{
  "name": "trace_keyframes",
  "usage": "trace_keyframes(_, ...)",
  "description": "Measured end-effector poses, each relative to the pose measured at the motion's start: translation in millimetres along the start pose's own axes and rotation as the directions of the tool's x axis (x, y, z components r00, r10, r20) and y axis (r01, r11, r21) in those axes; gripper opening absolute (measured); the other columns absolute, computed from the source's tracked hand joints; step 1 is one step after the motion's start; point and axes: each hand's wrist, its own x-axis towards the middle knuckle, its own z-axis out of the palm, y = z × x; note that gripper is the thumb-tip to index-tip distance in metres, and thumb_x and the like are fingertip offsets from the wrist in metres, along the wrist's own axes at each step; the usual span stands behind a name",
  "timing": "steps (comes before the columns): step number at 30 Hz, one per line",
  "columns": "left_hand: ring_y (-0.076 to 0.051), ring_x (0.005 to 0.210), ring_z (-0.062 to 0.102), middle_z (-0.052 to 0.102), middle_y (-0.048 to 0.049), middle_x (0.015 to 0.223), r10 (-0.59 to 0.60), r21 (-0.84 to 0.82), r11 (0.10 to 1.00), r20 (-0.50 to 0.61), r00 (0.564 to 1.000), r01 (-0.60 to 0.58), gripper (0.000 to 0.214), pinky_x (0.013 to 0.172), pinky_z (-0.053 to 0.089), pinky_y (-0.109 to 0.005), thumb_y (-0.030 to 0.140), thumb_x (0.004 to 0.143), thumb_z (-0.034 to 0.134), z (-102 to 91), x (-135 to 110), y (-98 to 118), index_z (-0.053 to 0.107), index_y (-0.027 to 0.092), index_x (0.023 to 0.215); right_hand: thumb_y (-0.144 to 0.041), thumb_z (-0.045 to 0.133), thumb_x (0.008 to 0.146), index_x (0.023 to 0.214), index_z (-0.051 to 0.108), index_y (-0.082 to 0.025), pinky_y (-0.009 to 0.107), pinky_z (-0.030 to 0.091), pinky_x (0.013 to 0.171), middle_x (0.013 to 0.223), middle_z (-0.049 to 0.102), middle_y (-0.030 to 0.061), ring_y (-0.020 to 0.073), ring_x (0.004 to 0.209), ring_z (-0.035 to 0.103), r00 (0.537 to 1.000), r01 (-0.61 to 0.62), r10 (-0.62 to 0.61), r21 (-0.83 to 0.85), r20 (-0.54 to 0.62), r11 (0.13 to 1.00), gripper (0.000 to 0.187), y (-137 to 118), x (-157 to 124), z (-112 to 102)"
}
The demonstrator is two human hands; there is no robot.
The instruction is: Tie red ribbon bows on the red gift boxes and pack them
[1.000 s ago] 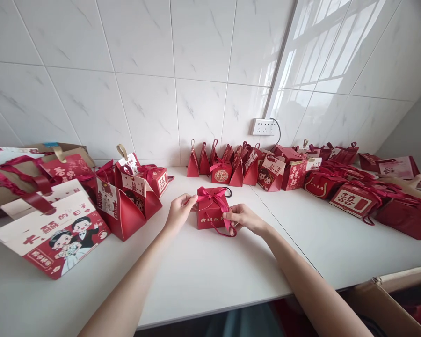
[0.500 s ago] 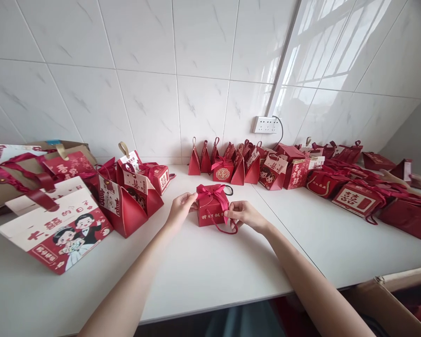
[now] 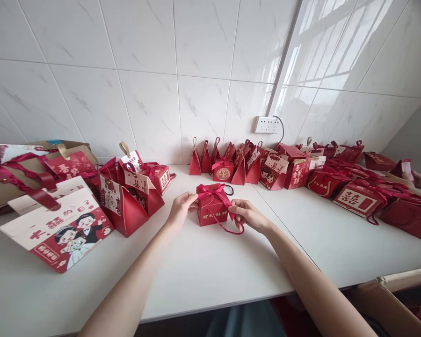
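While pinching a pinkish-red bow [image 3: 212, 189] at its left side with the left hand [image 3: 183, 208], grips the ribbon [image 3: 226, 199] on its right side with the fingertips of the right hand [image 3: 248, 215]. Works over a small red box [image 3: 205, 210], standing upright on the white table [image 3: 217, 271] between both hands. Cannot tell about right-hand contact with the twisted red cord [image 3: 231, 232], drooping in a loop before the box. Has a cartoon-couple bag [image 3: 73, 238] and triangular red boxes [image 3: 126, 217] at left, pointed boxes [image 3: 239, 168] behind near the tiled wall [image 3: 143, 107], and beribboned boxes [image 3: 358, 199] clustered at right.
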Motion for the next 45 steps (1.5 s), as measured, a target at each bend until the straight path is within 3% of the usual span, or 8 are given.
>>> trace_keyframes(7, -0.011, 0.058, 0.054, 0.058, 0.0015, 0.059, -0.006, -0.125, 0.992, -0.046, 0.999, 0.000, 0.029, 0.060, 0.043, -0.025, 0.034, 0.057, 0.074, -1.6, 0, 3, 0.052, 0.016, 0.054, -0.034, 0.070, 0.068, 0.061, 0.052, -0.018, 0.024, 0.049, 0.049, 0.057, 0.051, -0.0035, 0.0138, 0.063, 0.058, 0.982, 0.154, -0.115, 0.287, -0.147, 0.946, 0.025, -1, 4, -7)
trace_keyframes(11, -0.010, 0.056, 0.052, 0.054, 0.0026, 0.058, -0.014, -0.209, 0.978, -0.082, 0.997, -0.003, 0.024, 0.059, 0.044, -0.025, 0.028, 0.054, 0.074, -0.9, 0, 6, 0.053, 0.015, 0.053, -0.028, 0.068, 0.066, 0.056, 0.051, -0.019, 0.029, 0.052, 0.064, 0.050, 0.043, -0.0058, 0.0127, 0.062, 0.056, 0.961, 0.236, -0.139, 0.450, -0.238, 0.861, 0.022, -1, 6, -11)
trace_keyframes(18, -0.010, 0.054, 0.052, 0.058, 0.0014, 0.067, -0.075, -0.389, 0.921, -0.223, 0.972, -0.018, 0.016, 0.056, 0.045, -0.026, 0.021, 0.054, 0.066, -3.7, 3, 15, 0.052, 0.016, 0.061, -0.021, 0.062, 0.063, 0.057, 0.048, -0.019, 0.029, 0.050, 0.058, 0.045, 0.044, -0.0062, 0.0121, 0.053, 0.055, 0.921, 0.350, -0.128, 0.633, -0.369, 0.691, 0.016, -5, 6, -22)
trace_keyframes(29, -0.016, 0.068, 0.060, 0.062, -0.0065, 0.079, -0.162, -0.588, 0.805, -0.357, 0.920, -0.086, 0.007, 0.060, 0.048, -0.028, 0.018, 0.068, 0.052, -16.1, 7, 23, 0.056, 0.016, 0.074, -0.016, 0.055, 0.065, 0.060, 0.039, -0.020, 0.024, 0.047, 0.051, 0.048, 0.045, -0.0065, 0.0092, 0.047, 0.049, 0.888, 0.447, -0.130, 0.762, -0.441, 0.469, 0.017, -11, 1, -30)
trace_keyframes(31, -0.017, 0.072, 0.061, 0.063, -0.0070, 0.081, -0.183, -0.633, 0.767, -0.373, 0.909, -0.105, 0.003, 0.063, 0.048, -0.029, 0.018, 0.070, 0.052, -17.5, 6, 25, 0.053, 0.017, 0.068, -0.017, 0.054, 0.065, 0.061, 0.039, -0.021, 0.024, 0.047, 0.051, 0.049, 0.045, -0.0066, 0.0091, 0.047, 0.049, 0.884, 0.459, -0.135, 0.772, -0.448, 0.440, 0.017, -10, 0, -31)
trace_keyframes(36, -0.016, 0.070, 0.060, 0.063, -0.0055, 0.078, -0.221, -0.687, 0.715, -0.394, 0.892, -0.127, 0.025, 0.063, 0.047, -0.030, 0.019, 0.073, 0.052, -21.3, 6, 27, 0.035, 0.018, 0.055, -0.017, 0.054, 0.064, 0.063, 0.039, -0.021, 0.024, 0.047, 0.050, 0.051, 0.047, -0.0065, 0.0089, 0.048, 0.049, 0.875, 0.480, -0.150, 0.786, -0.460, 0.389, 0.016, -8, 1, -35)
trace_keyframes(45, -0.011, 0.054, 0.052, 0.050, 0.0020, 0.061, -0.200, -0.698, 0.697, -0.408, 0.891, -0.163, 0.018, 0.058, 0.042, -0.026, 0.020, 0.074, 0.050, -26.6, 8, 30, 0.040, 0.018, 0.060, -0.017, 0.057, 0.063, 0.062, 0.039, -0.020, 0.024, 0.047, 0.050, 0.051, 0.048, -0.0069, 0.0089, 0.048, 0.050, 0.856, 0.517, -0.173, 0.787, -0.488, 0.338, 0.018, -10, -2, -39)
